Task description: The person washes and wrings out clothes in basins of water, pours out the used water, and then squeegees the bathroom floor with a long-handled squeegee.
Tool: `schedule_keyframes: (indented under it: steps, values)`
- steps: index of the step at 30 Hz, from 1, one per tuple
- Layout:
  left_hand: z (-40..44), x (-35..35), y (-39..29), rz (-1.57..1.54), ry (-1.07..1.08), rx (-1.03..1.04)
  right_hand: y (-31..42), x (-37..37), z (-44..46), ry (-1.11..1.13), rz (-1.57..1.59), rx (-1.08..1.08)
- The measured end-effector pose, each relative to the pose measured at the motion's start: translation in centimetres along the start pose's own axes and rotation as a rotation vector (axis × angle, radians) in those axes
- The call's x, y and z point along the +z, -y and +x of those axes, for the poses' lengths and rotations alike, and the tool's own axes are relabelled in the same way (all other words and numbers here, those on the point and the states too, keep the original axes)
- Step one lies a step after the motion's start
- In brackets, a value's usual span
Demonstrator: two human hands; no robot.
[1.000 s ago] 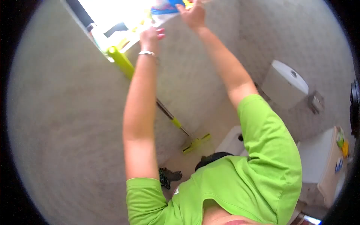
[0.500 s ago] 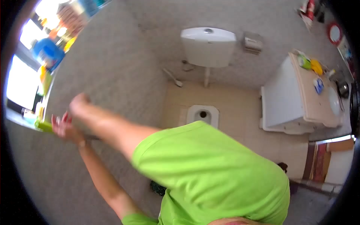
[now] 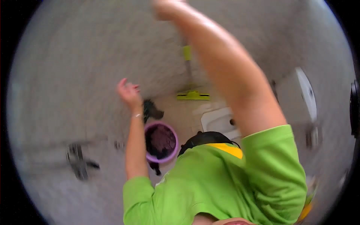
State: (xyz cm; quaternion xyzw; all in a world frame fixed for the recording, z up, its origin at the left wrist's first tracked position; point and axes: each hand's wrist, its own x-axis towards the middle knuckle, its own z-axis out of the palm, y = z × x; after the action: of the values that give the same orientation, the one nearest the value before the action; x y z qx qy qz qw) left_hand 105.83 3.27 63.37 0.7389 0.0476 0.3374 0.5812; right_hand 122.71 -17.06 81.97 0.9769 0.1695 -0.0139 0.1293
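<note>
My left hand is raised against the grey wall, its fingers slightly apart and nothing visible in them. A thin bracelet circles that wrist. My right hand reaches to the top edge of the view, blurred and partly cut off, so its fingers do not show. Below my right forearm stands a mop with a lime-green head and a grey handle with a green grip. The handle's upper end is hard to make out near my right hand. Beneath my left hand lies a dark object.
A purple tub holding dark cloth stands on the floor by my body. A white squat toilet is set in the floor, and a white cistern hangs on the wall. A tap-like fitting is on the left wall.
The view has swung left, away from the window ledge and washstand, bringing the mop and tub into sight. My hands have come apart, the right one raised higher.
</note>
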Motion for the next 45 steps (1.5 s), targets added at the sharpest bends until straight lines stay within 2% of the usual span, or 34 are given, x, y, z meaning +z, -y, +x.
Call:
schedule_keyframes:
  steps: [1, 2, 3, 4, 5, 6, 8, 10, 11, 12, 14, 15, 17, 19, 21, 23, 25, 26, 28, 29, 31, 32, 34, 35, 37, 40, 41, 42, 44, 45]
  values:
    - [-1.2, -1.6, 1.2, 0.007, -0.036, -0.11, 1.8, 0.5, 0.3, 0.019, -0.171, -0.078]
    - [-2.2, -3.3, 4.6, 0.058, -0.079, -0.003, 3.6, 0.2, -3.5, -0.025, 0.275, 0.153]
    - [-3.9, -5.4, 5.8, 0.104, -0.089, -0.083, 4.5, 2.8, -2.0, -0.159, 0.234, 0.061]
    - [-6.4, -7.4, 6.9, 0.25, -0.146, 0.018, 5.5, 5.3, -2.4, -0.239, 0.268, -0.007]
    - [-8.2, -9.1, 7.8, 0.345, -0.137, -0.025, 6.6, 7.2, -2.7, -0.322, 0.304, -0.057]
    - [-10.8, -10.9, 8.9, 0.293, -0.214, -0.103, 7.4, 9.9, -2.1, -0.288, 0.343, -0.181]
    - [-16.5, -15.6, 9.9, 0.475, -0.252, -0.125, 11.0, 12.8, -5.1, 0.067, 0.657, -0.095]
    - [-22.4, -20.5, 9.4, 0.615, -0.271, -0.264, 13.8, 17.7, -6.9, 0.235, 0.683, -0.076]
    - [-24.9, -23.0, 10.4, 0.67, -0.297, -0.331, 15.8, 20.0, -7.0, 0.265, 0.661, -0.124]
    - [-27.7, -24.9, 12.2, 0.538, -0.349, -0.452, 16.7, 21.4, -7.3, 0.305, 0.712, -0.109]
    - [-33.0, -28.9, 11.7, 0.718, -0.445, -0.596, 18.8, 24.8, -9.7, 0.407, 0.797, -0.061]
    - [-36.6, -31.1, 11.8, 0.725, -0.471, -0.639, 20.1, 26.2, -11.1, 0.44, 0.771, -0.093]
    - [-42.6, -35.8, 13.3, 0.769, -0.5, -0.937, 22.7, 28.0, -12.5, 0.476, 0.703, -0.178]
    - [-48.2, -38.4, 12.7, 0.501, -0.613, -1.295, 23.2, 31.1, -12.7, 0.549, 0.591, -0.259]
    - [-54.6, -41.1, 13.6, 0.479, -0.681, -1.399, 25.9, 31.5, -13.7, 0.607, 0.471, -0.326]
    - [-57.6, -40.3, 12.1, 0.463, -0.746, -1.493, 27.2, 32.7, -15.4, 0.585, 0.494, -0.265]
    - [-56.3, -38.2, 7.2, 0.38, -1.064, -1.409, 28.0, 33.5, -15.1, 0.605, 0.474, -0.327]
    - [-57.1, -38.0, 7.0, 0.378, -1.096, -1.419, 28.4, 34.2, -14.3, 0.619, 0.46, -0.374]
    - [-59.3, -36.7, 6.7, 0.341, -1.042, -1.51, 28.9, 35.5, -12.3, 0.647, 0.391, -0.435]
    - [-60.8, -35.9, 7.1, 0.342, -1.108, -1.535, 30.0, 36.3, -11.5, 0.673, 0.342, -0.476]
    - [-64.2, -34.5, 10.7, 0.667, -0.915, -1.746, 31.4, 37.0, -10.8, 0.65, 0.397, -0.511]
    - [-66.2, -33.7, 12.5, 0.702, -0.797, -1.783, 31.5, 37.8, -10.4, 0.667, 0.386, -0.547]
    - [-67.1, -32.3, 13.8, 0.732, -0.694, -1.833, 32.6, 40.0, -8.9, 0.705, 0.563, -0.433]
    - [-66.0, -31.0, 13.3, 0.69, -0.75, -1.874, 33.2, 40.4, -8.2, 0.717, 0.551, -0.456]
    - [-64.3, -29.5, 12.8, 0.637, -0.809, -1.933, 34.2, 41.2, -7.4, 0.736, 0.285, -0.545]
    - [-63.6, -28.6, 13.1, 0.626, -0.848, -2.011, 35.0, 41.2, -8.5, 0.705, 0.265, -0.623]
    - [-63.9, -28.7, 13.4, 0.601, -0.848, -2.015, 35.2, 43.2, -7.8, 0.704, 0.264, -0.61]
    - [-63.9, -28.7, 14.2, 0.568, -0.832, -2.007, 34.3, 46.7, -5.6, 0.673, 0.202, -0.959]
    - [-69.8, -28.4, 20.0, 0.466, -1.004, -1.902, 33.6, 47.4, -5.4, 0.74, 0.176, -0.951]
    - [-70.7, -29.4, 20.9, 0.561, -0.854, -1.854, 35.0, 45.9, -8.5, 0.839, 0.235, -0.621]
